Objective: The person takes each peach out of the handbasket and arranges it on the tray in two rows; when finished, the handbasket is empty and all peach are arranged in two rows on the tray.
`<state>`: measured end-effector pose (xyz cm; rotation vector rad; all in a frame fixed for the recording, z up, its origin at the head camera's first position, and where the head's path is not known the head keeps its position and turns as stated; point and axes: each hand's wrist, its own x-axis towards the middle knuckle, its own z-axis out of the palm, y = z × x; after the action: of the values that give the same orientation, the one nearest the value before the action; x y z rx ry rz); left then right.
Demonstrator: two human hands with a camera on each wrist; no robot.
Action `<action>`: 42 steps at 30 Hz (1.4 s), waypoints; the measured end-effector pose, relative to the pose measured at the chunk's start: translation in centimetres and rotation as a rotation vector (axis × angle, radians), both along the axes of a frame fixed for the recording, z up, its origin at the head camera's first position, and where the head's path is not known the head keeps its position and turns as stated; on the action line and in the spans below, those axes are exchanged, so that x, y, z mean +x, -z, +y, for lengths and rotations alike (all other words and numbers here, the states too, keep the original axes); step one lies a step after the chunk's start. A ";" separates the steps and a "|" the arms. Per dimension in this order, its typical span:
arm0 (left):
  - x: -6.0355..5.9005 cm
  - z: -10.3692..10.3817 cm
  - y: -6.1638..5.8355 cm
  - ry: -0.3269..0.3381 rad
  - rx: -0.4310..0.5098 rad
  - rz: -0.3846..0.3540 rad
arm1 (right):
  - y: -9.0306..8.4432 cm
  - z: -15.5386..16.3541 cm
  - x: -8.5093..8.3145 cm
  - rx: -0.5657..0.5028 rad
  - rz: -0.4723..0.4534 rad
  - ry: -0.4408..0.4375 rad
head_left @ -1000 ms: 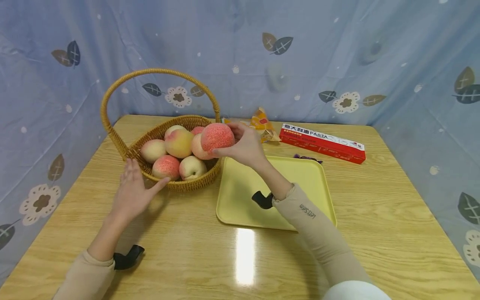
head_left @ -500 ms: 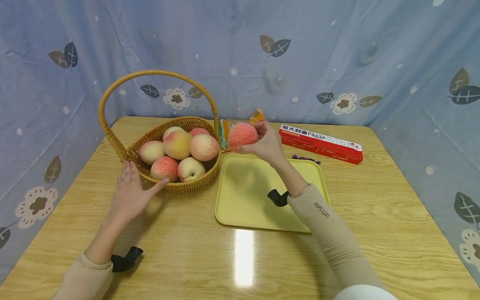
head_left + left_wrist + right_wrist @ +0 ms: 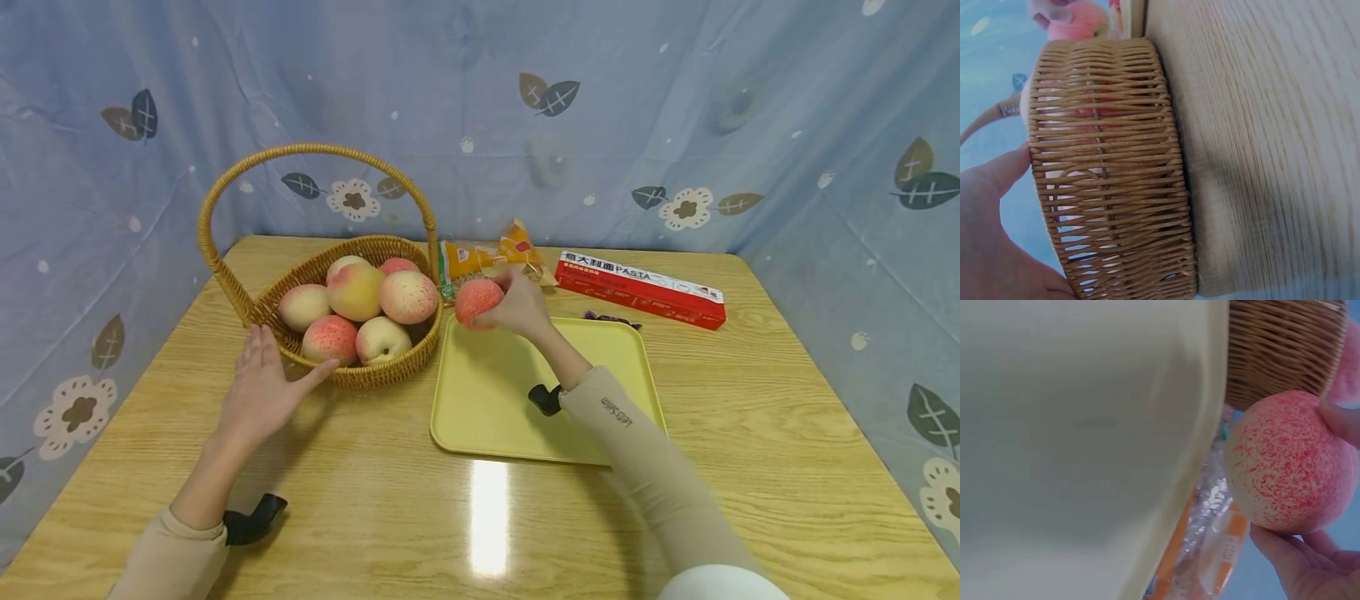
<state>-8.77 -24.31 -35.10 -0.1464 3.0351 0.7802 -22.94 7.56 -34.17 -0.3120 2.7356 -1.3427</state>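
**Status: one peach out of the basket, above the tray's far edge**

Progress. The right hand grips a red-speckled peach with fingers and thumb curled round it. The peach sits centre frame in the head view, over the far left corner of the yellow tray, just beside the basket rim. In the right wrist view the peach appears apart from the tray, so it is judged not yet set down. The tray floor shows no fruit. Five peaches are visible in the basket, left of centre: judged as early in the transfer, with most fruit left.

Left hand. The left hand lies spread, fingers straight, its thumb touching the basket wall at lower left of the head view.

Surroundings. A red pasta box lies on the counter beyond the tray, right of centre. An orange snack bag lies behind the peach, and a small dark purple wrapper touches the tray's far edge.

Obstructions. The tall basket handle arches over the fruit. The snack bag is close to the held peach.
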 end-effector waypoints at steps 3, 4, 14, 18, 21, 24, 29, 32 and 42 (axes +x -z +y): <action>0.0 0.0 0.0 0.001 -0.001 -0.001 | 0.4 -0.5 -0.3 0.080 -0.004 -0.017; 0.0 0.0 0.0 0.003 -0.002 -0.001 | 0.6 -0.6 -0.4 0.100 -0.002 -0.022; 0.1 0.1 -0.1 0.010 0.000 0.005 | 1.5 -1.7 -0.9 0.166 0.049 -0.115; 0.2 0.1 0.0 0.011 0.006 0.001 | 1.6 -1.7 -0.9 0.168 0.063 -0.162; 0.1 0.1 -0.1 0.010 0.009 0.007 | 1.4 -1.4 -0.9 0.134 0.034 -0.201; 0.1 0.1 -0.1 0.011 0.008 0.013 | 1.2 -1.0 -1.0 0.088 -0.019 -0.249; 0.0 0.1 -0.2 0.012 0.006 0.009 | 1.2 -0.2 -1.0 0.065 -0.076 -0.266; 0.0 0.1 -0.3 0.011 0.008 0.007 | 1.4 0.0 -1.0 0.072 -0.082 -0.242; 0.0 0.0 -0.2 0.014 0.006 0.002 | 1.3 -0.3 -1.0 0.066 -0.085 -0.209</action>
<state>-8.80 -24.31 -34.92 -0.1249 3.0319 0.7888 -23.90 7.26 -35.48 -0.5078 2.5872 -1.1826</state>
